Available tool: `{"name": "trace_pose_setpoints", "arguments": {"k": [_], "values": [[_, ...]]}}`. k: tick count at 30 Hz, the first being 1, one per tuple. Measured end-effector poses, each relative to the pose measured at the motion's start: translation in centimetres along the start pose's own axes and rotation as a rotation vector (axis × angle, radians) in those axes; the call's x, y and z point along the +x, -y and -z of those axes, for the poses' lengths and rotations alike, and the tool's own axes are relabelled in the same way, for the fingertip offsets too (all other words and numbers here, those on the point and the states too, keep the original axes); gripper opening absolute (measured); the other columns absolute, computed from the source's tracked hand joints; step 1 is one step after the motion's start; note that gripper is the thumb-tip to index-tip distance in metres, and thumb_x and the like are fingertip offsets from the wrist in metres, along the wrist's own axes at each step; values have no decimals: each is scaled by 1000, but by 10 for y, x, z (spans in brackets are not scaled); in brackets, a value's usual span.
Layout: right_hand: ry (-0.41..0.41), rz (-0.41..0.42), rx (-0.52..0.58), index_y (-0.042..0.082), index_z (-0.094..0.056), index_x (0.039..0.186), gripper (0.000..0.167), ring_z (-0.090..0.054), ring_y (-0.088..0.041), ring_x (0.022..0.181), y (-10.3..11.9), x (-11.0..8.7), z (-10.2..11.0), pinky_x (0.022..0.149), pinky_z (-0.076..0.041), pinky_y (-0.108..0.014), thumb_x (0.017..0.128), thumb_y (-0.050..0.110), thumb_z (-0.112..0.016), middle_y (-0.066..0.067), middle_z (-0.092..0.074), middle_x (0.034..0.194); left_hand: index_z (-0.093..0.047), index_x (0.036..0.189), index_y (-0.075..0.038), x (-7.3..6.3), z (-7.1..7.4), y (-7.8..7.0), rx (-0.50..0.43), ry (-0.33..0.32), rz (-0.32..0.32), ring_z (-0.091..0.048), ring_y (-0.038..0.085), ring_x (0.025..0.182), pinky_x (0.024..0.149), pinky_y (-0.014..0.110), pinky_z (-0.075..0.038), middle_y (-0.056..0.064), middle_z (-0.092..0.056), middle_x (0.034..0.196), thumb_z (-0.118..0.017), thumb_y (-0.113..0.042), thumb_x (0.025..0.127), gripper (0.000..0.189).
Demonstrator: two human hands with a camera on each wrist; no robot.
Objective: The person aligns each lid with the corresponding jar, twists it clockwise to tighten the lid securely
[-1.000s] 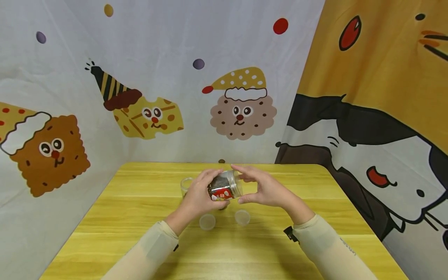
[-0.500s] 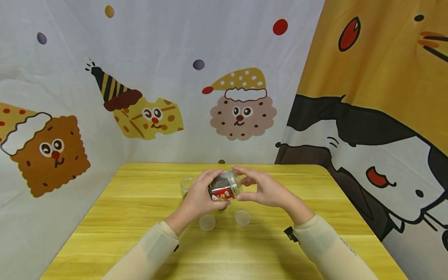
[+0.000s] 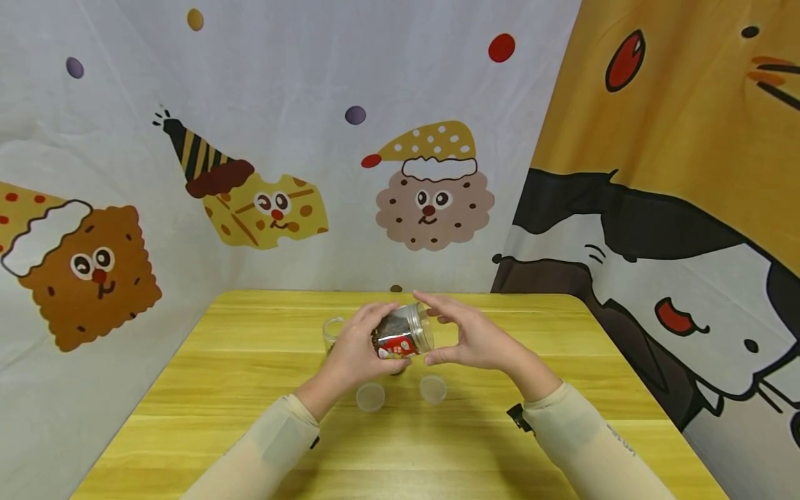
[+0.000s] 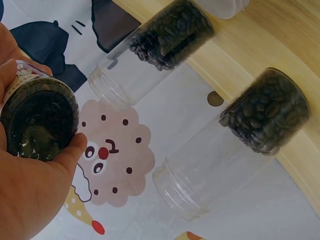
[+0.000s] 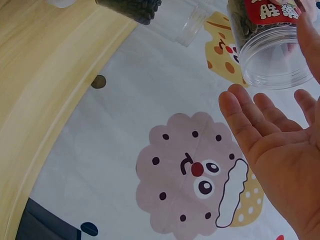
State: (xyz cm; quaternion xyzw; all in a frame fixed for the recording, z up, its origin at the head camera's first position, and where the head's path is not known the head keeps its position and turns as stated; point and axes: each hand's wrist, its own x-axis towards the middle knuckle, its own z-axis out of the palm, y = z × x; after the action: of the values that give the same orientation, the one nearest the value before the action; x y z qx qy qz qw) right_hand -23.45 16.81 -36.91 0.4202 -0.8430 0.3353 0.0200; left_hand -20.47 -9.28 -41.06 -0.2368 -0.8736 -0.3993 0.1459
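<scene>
My left hand (image 3: pixel 353 351) grips a clear jar (image 3: pixel 396 335) with a red label and dark contents. The jar lies tilted nearly sideways above the table, its threaded end toward my right hand (image 3: pixel 478 340). That hand is spread around the clear end, fingers fairly straight and thumb low near the rim; whether it touches is hard to tell. I cannot make out whether a clear lid covers the end. In the left wrist view stand two tall clear jars, a nearer bean-filled jar (image 4: pixel 272 112) and another bean jar (image 4: pixel 172 37), both partly full of dark beans and lidless.
Two translucent round lids, a left lid (image 3: pixel 371 397) and a right lid (image 3: pixel 433 389), lie on the wooden table (image 3: pixel 250 417) in front of the hands. A cartoon-printed cloth (image 3: pixel 300 83) hangs behind the table.
The right hand's fingers and thumb drew in slightly toward the jar's end half a second ago and are now spread wider again. The left hand and jar have barely moved.
</scene>
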Motion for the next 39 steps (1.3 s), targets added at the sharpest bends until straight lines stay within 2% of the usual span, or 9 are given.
{"name": "trace_pose_setpoints", "arguments": {"k": [6, 12, 21, 26, 34, 39], "values": [[1, 47, -35, 20, -42, 165, 99, -69, -32, 129, 1, 0, 1, 105, -59, -52, 82, 20, -95, -12, -54, 161, -56, 154, -17, 1, -1, 1, -4, 8, -3, -65, 27, 123, 98, 42, -62, 8, -59, 148, -101, -26, 73, 93], [3, 59, -43, 17, -44, 164, 95, -71, -30, 126, 2, 0, 2, 104, -59, -53, 83, 19, -94, -12, -56, 160, -56, 154, -17, 1, -1, 0, -2, 12, -1, -65, 27, 123, 97, 42, -62, 8, -59, 148, -101, -27, 74, 93], [26, -66, -10, 22, -42, 165, 88, -74, -27, 121, 2, -2, 1, 100, -62, -51, 91, 28, -88, -9, -59, 158, -56, 154, -17, 0, -2, 0, -4, 15, 9, -65, 27, 123, 97, 42, -63, 8, -58, 150, -101, -27, 74, 93], [24, -84, -12, 23, -41, 166, 87, -74, -27, 122, 2, -3, 0, 100, -61, -51, 92, 31, -87, -8, -57, 160, -56, 154, -17, -1, -2, -1, -9, 16, 10, -65, 27, 123, 96, 41, -63, 9, -57, 150, -101, -26, 74, 92], [-3, -12, -42, 20, -37, 168, 102, -70, -32, 129, 0, -2, -2, 104, -60, -53, 83, 29, -94, -11, -51, 165, -56, 154, -18, -1, -2, 0, 1, 15, 9, -65, 26, 123, 95, 40, -63, 7, -58, 150, -101, -25, 74, 92], [-18, 44, -54, 19, -39, 166, 102, -70, -33, 127, -2, -2, -2, 103, -61, -51, 82, 25, -95, -15, -53, 162, -56, 154, -16, -1, -2, -1, 4, 2, -5, -66, 27, 123, 96, 41, -63, 8, -59, 149, -101, -25, 73, 94]]}}
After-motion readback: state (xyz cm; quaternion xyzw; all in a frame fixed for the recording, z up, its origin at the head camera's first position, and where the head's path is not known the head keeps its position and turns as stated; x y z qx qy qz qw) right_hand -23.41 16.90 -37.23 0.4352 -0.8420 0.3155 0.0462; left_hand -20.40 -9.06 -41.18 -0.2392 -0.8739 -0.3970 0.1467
